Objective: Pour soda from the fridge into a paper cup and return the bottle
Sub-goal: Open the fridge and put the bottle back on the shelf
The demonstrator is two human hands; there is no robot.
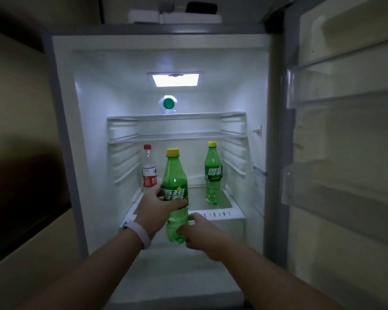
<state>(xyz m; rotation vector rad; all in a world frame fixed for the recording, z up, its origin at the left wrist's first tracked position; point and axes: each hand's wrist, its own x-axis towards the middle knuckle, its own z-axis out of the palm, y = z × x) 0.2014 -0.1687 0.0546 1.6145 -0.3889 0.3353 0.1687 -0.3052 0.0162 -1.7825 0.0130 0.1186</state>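
Bottle point(174, 175) upright, cap point(173, 152) up, left hand point(157, 209) fingers around its middle, right hand point(202, 236) fingers around its base.

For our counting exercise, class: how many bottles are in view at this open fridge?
3. A green soda bottle held by the left hand and right hand; a second green bottle standing right on the shelf; a red-capped clear bottle back left. None obviously hidden.

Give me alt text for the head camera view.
A person's left hand grips a yellow-capped green soda bottle at its label, the right hand holding its base, before an open fridge. Inside stand a second green bottle and a clear red-capped bottle.
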